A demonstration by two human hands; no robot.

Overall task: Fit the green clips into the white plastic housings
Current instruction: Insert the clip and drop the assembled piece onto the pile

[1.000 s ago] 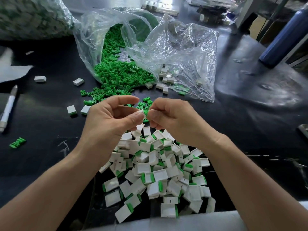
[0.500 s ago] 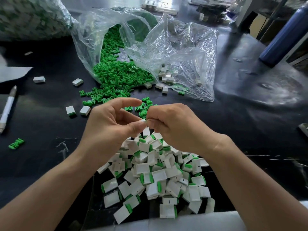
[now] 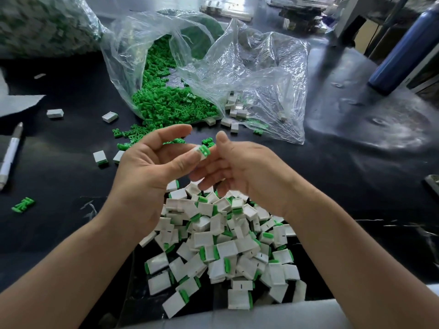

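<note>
Head view: left hand (image 3: 152, 167) pinches a white housing (image 3: 198, 153) with a green clip (image 3: 204, 150) in it; right hand (image 3: 249, 169), fingers relaxed and holding nothing, sits just beside it.

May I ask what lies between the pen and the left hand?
In the head view, two white housings lie on the table between pen and left hand.
</note>
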